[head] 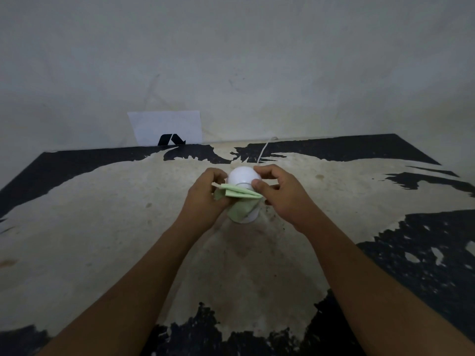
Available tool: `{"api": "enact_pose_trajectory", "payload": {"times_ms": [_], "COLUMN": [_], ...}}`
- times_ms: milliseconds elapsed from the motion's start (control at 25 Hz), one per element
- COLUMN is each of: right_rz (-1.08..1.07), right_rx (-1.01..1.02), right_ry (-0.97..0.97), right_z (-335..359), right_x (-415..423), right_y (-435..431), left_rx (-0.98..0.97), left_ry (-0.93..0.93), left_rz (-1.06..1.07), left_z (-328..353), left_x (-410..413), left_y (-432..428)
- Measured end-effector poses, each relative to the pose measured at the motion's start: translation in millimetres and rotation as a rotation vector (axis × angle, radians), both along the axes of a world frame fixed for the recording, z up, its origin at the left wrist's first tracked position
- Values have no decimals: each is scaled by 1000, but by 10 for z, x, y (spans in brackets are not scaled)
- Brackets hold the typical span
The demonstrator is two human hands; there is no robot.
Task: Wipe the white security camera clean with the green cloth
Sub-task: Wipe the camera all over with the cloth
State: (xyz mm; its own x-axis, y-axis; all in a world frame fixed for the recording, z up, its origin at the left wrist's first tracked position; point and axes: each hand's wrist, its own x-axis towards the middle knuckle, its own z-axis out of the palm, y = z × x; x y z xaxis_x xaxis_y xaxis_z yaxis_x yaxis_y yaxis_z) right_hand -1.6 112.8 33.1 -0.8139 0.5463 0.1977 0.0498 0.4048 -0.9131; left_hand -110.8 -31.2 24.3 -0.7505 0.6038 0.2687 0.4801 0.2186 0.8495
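The white security camera (244, 194) is stood upright near the middle of the bench (102, 227), well back from the near edge and short of the far edge at the wall (231, 60). Open bench is left on every side of it; nothing else is stood close by. The green cloth (237, 196) is folded and stretched across the camera's front, just under its round head, with one end hanging down over the body. The left hand (204, 199) is closed in a narrow grip on the cloth's left end. The right hand (280, 194) is pinched on the cloth's right end, its thumb pressed beside the camera head. A thin white cable (264, 150) is run from behind the camera to the wall. The bench top is worn, pale patches showing through black coating, with dark specks right of the camera. A white sheet (165, 127) is leaned against the stained grey wall, marked with a black angular logo (171, 140); no readable writing is seen.
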Motion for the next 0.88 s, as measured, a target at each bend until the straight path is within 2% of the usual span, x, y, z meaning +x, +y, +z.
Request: {"api": "enact_pose_trajectory", "payload": {"times_ms": [360,480,640,880], "right_rz": [24,22,32,56], "right_rx": [-81,-106,-125,-211], "right_ry": [29,39,36,52], "right_z": [7,9,2,26], "right_x": [8,5,-2,37], "right_y": [59,73,60,27], "left_rx": [-84,-63,-129,-25], "left_ry": [108,150,119,79], "left_rz": [63,-15,-56,48], "left_z": [-19,12,13,-37], "left_x": [107,18,-29,133], "left_y": [179,74,29,242]}}
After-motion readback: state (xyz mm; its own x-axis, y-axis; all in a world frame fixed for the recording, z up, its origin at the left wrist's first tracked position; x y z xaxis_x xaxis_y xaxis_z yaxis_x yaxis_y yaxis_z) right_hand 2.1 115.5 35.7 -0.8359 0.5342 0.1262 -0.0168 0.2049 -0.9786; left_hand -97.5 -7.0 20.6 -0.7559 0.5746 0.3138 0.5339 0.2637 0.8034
